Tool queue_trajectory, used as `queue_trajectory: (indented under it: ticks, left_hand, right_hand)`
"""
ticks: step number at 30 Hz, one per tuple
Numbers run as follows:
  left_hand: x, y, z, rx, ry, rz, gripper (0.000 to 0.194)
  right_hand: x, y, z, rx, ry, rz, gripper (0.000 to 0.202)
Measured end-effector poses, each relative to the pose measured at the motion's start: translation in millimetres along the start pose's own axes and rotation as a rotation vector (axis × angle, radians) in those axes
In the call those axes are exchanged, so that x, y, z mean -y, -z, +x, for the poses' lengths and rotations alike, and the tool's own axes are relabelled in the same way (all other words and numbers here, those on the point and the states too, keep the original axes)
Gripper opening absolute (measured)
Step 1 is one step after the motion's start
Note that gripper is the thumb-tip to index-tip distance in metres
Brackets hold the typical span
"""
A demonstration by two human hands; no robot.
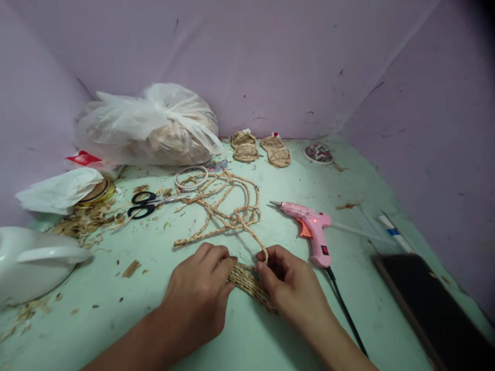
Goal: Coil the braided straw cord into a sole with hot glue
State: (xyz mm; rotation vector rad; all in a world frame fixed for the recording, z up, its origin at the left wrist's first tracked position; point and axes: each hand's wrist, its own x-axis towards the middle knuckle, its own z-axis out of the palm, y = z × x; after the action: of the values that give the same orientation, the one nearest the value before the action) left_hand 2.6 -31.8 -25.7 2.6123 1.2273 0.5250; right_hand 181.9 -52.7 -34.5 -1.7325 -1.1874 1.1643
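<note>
The tabletop, pale green, spreads under and around both hands. Beyond the hands to the left, against the wall, sits the biggest load on it, a knotted translucent plastic bag. A dark flat device lies to the right of the right hand, and a white handled vessel stands well to the left of the left hand.

The left hand is closed on the near-left end of a woven piece, fingers bent over its edge. The right hand pinches a braided cord between thumb and forefinger, against the right part of that piece; the cord's loose loops lie just beyond the hands. A pink glue gun, its small light glowing, rests just beyond and right of the right hand. The woven piece, made of parallel rows, is between the two hands.

Black-handled scissors lie open beyond the left hand. Straight beyond the hands, near the wall, are two small woven sandals, with a little dish of mixed bits to their right.
</note>
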Motion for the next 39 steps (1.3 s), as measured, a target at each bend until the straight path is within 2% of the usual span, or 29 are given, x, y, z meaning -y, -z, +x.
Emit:
queue_trajectory:
  ticks: [3,8,10,15,20,22,27,31,33,35,38,39]
  left_hand:
    - [0,0.1,1,0.034,0.012,-0.006,0.016]
    - [-1,-1.3,2,0.039,0.018,-0.003,0.015]
    - [-1,-1.6,1,0.040,0.025,-0.002,0.014]
    - [-2,-2.3,0,0.045,0.036,-0.017,0.014]
    - [-2,-3.5,0,0.033,0.030,-0.008,0.014]
    - [-2,-3.7,-1,0.028,0.035,0.005,0.014]
    - [-5,-4.4,-3,-0.016,0.042,0.034,0.015]
    - [-7,-4.4,-4,-0.002,0.058,0.033,0.015]
    - [-7,-3.8,-3,0.006,0.071,0.022,0.014]
    - [-7,-2.9,-2,0.017,0.083,0.006,0.014]
    - [-7,-1.0,-1,0.050,0.101,-0.012,0.013]
    - [-7,-0.4,-1,0.060,0.105,-0.014,0.013]
  right_hand:
    - [2,1,-1,-0.018,0.003,-0.077,0.017]
    - [6,1,0,0.051,-0.088,0.149,0.018]
    - [5,2,1,0.034,-0.094,0.136,0.017]
    - [-1,12,0,-0.033,-0.031,-0.279,0.015]
    - [0,21,-3,-0.049,-0.003,-0.374,0.029]
    - [3,22,-4,-0.052,-0.005,-0.494,0.033]
    - [13,23,-3,-0.078,-0.074,-0.878,0.028]
    - [16,26,-4,-0.077,-0.074,-0.971,0.039]
    - [15,28,-7,-0.150,0.017,-0.885,0.036]
    - [15,29,-10,-0.216,0.238,-0.729,0.025]
    - [14,30,-12,-0.147,0.637,-0.530,0.006]
    - [14,30,-11,-0.094,0.730,-0.496,0.012]
